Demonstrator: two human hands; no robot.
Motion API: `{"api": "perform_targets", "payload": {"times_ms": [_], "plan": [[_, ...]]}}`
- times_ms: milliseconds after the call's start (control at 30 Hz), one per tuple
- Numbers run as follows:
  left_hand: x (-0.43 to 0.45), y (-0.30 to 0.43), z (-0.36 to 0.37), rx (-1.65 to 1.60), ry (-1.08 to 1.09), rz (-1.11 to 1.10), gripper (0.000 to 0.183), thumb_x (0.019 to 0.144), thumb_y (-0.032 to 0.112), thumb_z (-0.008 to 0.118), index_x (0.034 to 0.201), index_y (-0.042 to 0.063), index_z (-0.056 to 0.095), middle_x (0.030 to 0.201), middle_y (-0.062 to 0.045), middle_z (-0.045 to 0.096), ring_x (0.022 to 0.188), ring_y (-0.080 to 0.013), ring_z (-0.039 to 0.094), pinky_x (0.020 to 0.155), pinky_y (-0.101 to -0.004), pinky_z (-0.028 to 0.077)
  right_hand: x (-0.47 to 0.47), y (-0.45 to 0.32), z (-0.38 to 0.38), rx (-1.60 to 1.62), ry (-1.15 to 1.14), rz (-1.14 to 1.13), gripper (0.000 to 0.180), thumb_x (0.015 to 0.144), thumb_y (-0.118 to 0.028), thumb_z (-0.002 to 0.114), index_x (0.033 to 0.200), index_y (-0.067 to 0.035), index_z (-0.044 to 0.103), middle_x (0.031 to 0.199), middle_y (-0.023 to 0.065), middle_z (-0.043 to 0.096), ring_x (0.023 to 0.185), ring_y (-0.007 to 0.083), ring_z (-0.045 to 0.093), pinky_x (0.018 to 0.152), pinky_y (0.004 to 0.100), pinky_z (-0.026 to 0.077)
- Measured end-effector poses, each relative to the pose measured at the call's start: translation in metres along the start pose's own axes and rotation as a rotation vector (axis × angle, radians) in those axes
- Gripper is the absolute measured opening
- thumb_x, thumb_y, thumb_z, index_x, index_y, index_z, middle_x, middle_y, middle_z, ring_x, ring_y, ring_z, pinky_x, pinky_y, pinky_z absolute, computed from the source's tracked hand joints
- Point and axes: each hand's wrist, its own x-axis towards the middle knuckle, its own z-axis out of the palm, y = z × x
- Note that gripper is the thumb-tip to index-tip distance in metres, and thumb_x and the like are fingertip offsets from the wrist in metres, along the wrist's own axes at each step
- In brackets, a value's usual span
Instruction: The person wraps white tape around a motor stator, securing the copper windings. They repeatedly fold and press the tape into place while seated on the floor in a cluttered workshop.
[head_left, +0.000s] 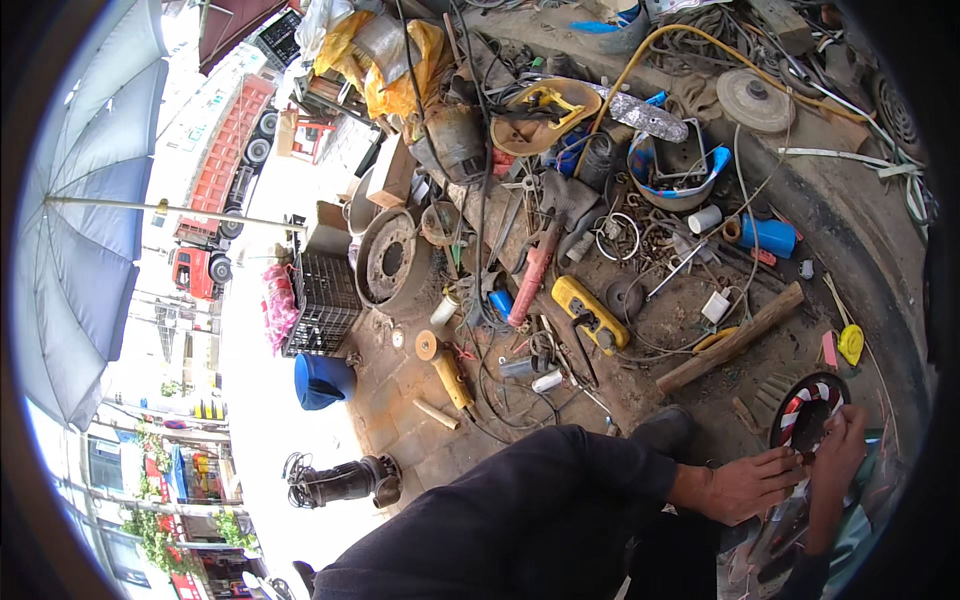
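Note:
At the lower right, my left hand (750, 484) reaches in from a dark sleeve, its fingers bent and their tips touching a small dark piece (808, 457). My right hand (840, 442) meets it there, fingers curled around the same piece, which is too small and covered to name. Just beyond the hands lies a round black dish or rim (846, 384) with a red-and-white striped ring (789, 412) in it, partly hidden by my right hand. A yellow tape measure (850, 344) and a pink slip (829, 349) lie above it.
A wooden stick (731, 337), a yellow power strip (590, 313) and an angle grinder (446, 371) lie on the ground. Cables and metal parts spread around them. A black boot (666, 431) stands near my left hand. A blue bucket (324, 381) and a black crate (322, 300) stand left.

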Motion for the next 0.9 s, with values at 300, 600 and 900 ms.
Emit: {"api": "perform_targets", "payload": {"times_ms": [300,600,900], "plan": [[0.003,-0.002,-0.005,0.070,-0.042,0.042,0.066,0.074,0.035,0.082,0.123,-0.006,0.066,0.166,-0.034,0.042,0.154,-0.0520,0.038,0.130,-0.0663,0.026,0.036,-0.034,-0.040,0.187,0.105,0.185,0.037,0.113,-0.028,0.062,0.137,0.000,0.062,0.108,0.0120,0.069,0.078,0.0162,0.066,0.072,0.0319,0.055],[0.012,0.014,-0.028,0.131,-0.176,-0.107,0.042,0.094,0.024,0.072,0.132,0.005,0.071,0.153,-0.016,0.059,0.144,-0.0371,0.052,0.122,-0.0541,0.041,-0.003,-0.080,-0.024,-0.453,-0.319,-0.046,0.021,0.099,-0.024,0.073,0.092,-0.005,0.073,0.086,0.0219,0.074,0.083,0.0464,0.073,0.071,0.0546,0.056],[0.027,0.013,-0.036,0.149,-0.160,-0.115,0.044,0.090,0.017,0.069,0.131,0.001,0.069,0.158,-0.017,0.057,0.138,-0.0354,0.057,0.121,-0.0517,0.043,-0.005,-0.073,-0.029,-0.001,-0.181,0.106,0.015,0.099,-0.014,0.072,0.098,0.000,0.067,0.086,0.0201,0.072,0.082,0.0390,0.073,0.073,0.0452,0.055]]}}
